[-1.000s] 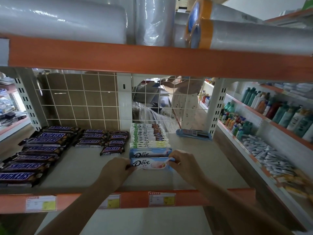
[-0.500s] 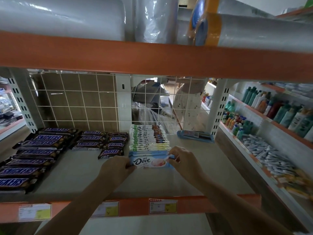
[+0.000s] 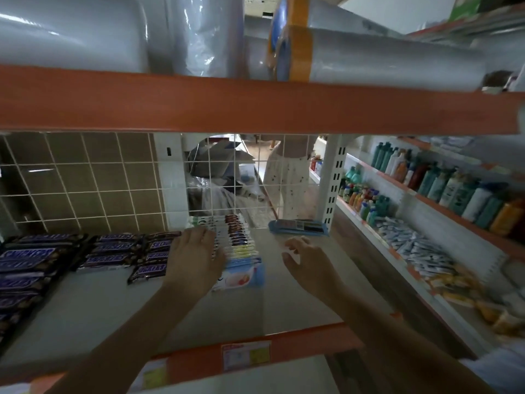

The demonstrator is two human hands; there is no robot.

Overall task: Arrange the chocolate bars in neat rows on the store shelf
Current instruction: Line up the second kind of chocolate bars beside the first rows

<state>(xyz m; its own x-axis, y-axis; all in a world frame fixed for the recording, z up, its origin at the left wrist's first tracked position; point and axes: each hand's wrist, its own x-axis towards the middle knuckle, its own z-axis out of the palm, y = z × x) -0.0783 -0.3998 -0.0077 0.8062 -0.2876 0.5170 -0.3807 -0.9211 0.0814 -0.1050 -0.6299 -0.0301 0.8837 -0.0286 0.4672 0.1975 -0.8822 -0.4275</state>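
left hand (image 3: pixel 196 255): flat, fingers spread, resting on left side of the Dove bar row (image 3: pixel 237 245), gripping nothing | right hand (image 3: pixel 305 260): loosely curled, holding nothing, just right of the row | row: mid shelf (image 3: pixel 298 302), running near to far | Snickers bars (image 3: pixel 113 253): rows at left | blue pack (image 3: pixel 298 226): far right by wire grid

The left hand (image 3: pixel 196 257) covered the left half of the Dove row (image 3: pixel 238 243), hiding the front bar's name under its fingers. Left of those fingers, the Snickers bars (image 3: pixel 31 268) ran off the frame's edge. Below both wrists, the price tags (image 3: pixel 245 355) were too blurred to read.
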